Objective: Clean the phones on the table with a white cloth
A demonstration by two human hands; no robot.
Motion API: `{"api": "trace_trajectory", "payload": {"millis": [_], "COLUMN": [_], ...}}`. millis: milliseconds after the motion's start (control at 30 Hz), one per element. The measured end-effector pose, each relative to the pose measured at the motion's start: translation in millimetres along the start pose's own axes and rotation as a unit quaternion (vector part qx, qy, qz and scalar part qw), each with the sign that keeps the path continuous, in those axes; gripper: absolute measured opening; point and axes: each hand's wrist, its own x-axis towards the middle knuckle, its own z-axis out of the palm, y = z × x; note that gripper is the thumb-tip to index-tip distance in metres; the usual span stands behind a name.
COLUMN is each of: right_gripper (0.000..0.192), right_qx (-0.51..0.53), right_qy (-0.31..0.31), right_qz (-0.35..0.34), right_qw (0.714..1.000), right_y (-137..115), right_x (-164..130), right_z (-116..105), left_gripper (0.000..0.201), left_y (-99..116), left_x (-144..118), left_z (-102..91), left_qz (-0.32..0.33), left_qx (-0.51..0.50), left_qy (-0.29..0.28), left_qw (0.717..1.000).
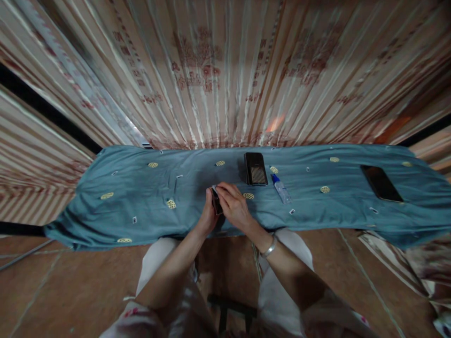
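My left hand [209,214] is wrapped round a dark phone [216,203], held tilted just above the near part of the blue cloth. My right hand [234,204] is closed over the phone's upper end, fingertips pressed together. A small pale bit shows at those fingertips, too small to name. Beyond my right hand lies a black phone-like slab [256,169], thick at its edge, perhaps more than one piece stacked. Next to it, on the right, a clear bottle with a blue cap [281,188] lies on its side.
A blue cloth [197,183] with yellow oval prints covers the long narrow table. Another dark phone [381,183] lies toward its right end. Patterned curtains [225,94] hang close behind, and dark bars [45,108] run at both sides. My knees are under the near edge.
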Motion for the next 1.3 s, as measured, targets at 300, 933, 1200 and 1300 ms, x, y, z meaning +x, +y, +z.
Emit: {"api": "trace_trajectory", "payload": {"millis": [300, 933, 1200, 1300], "right_gripper": [0.033, 0.041, 0.041, 0.039], "right_qx": [0.066, -0.095, -0.121, -0.12], "right_qy": [-0.02, -0.041, -0.024, -0.02], "right_qz": [-0.022, -0.005, 0.005, 0.001], "right_qw": [0.997, 0.995, 0.992, 0.993], "right_y": [2.0, 18.2, 29.6, 34.9], "right_x": [0.9, -5.6, -4.6, -0.5], "right_z": [-1.9, -3.2, 2.8, 0.4], "left_gripper": [0.043, 0.057, 0.045, 0.044], "left_y": [0.9, 26.7, 21.2, 18.8], "left_x": [2.5, 0.6, -1.2, -4.5], "left_z": [-4.4, -5.2, -5.5, -4.3], "left_qz": [-0.005, -0.006, -0.013, -0.012], "left_qx": [0.012, 0.05, 0.067, 0.066], "left_qy": [-0.006, -0.017, -0.023, -0.029], "left_qw": [1.0, 0.999, 0.997, 0.997]}}
